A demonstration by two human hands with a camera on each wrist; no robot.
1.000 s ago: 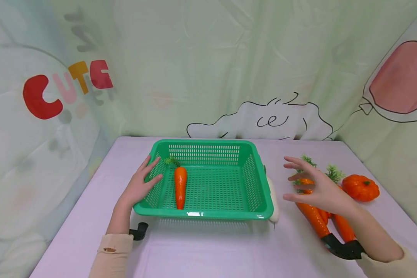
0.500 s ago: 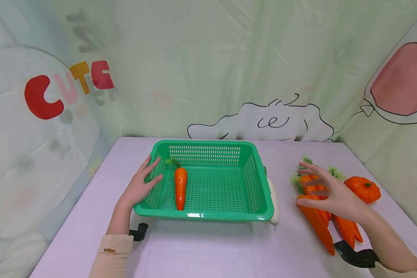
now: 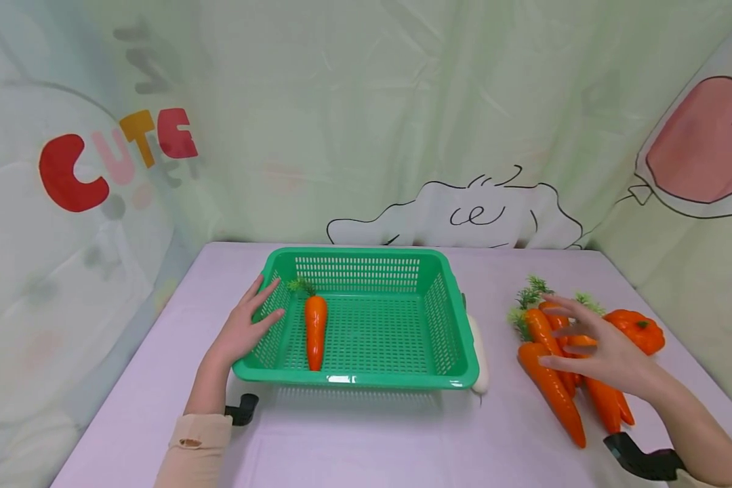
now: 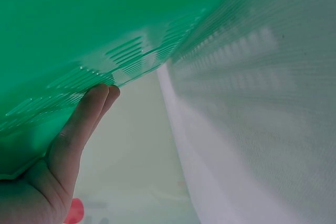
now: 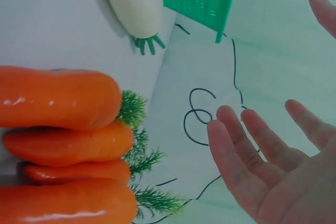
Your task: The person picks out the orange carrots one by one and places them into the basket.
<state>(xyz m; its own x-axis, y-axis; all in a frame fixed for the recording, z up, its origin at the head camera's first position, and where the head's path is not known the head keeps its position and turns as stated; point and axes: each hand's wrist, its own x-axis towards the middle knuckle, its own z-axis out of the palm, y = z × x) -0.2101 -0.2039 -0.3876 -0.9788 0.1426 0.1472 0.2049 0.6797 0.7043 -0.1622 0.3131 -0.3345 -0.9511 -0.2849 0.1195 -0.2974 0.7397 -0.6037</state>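
Observation:
My left hand (image 3: 244,330) lies at the left rim of a green plastic basket (image 3: 354,378), fingers spread and fairly straight. In the left wrist view, its fingers (image 4: 86,116) touch the basket's slotted outer wall (image 4: 128,56). Inside the basket, toward the left, lies one orange carrot (image 3: 316,332) with a leafy top. Over a pile of carrots (image 3: 552,393) at the right hovers my right hand (image 3: 610,356), fingers parted and holding nothing. It partly hides the pile in the head view. The right wrist view shows its palm and fingers (image 5: 231,166) apart from the carrots (image 5: 58,98).
A white radish (image 3: 480,356) lies against the basket's right side, partly hidden by it. An orange pumpkin (image 3: 637,330) sits behind the right hand. The table carries a pale lilac cloth (image 3: 354,440), with a printed curtain (image 3: 317,122) around its far sides.
My right hand has moved rightward and a little toward me over the carrot pile, uncovering more carrots. The left hand and the basket stay in place.

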